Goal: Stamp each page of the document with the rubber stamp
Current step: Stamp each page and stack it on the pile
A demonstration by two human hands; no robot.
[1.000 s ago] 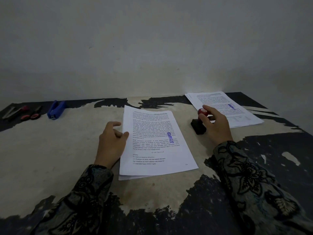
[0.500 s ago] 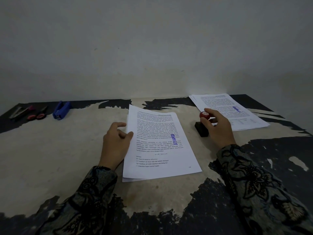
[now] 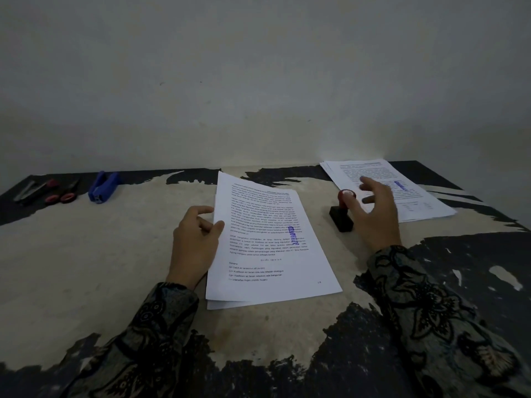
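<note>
Peeling black-and-beige tabletop (image 3: 86,268) meets a pale wall. At centre, the white printed stack (image 3: 273,248) shows a blue stamp mark (image 3: 296,235) on its top page; a second stamped paper pile (image 3: 425,202) lies far right, so some pages look done and those beneath probably remain. The left hand (image 3: 195,242) pinches the top sheet's left edge. The right hand (image 3: 373,214), fingers spread, holds nothing, its thumb touching the red-knobbed black rubber stamp (image 3: 342,211) standing between the piles.

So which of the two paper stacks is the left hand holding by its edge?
The near stack in the middle of the table, gripped by the left hand. The far stack lies at the back right, behind the right hand.
</note>
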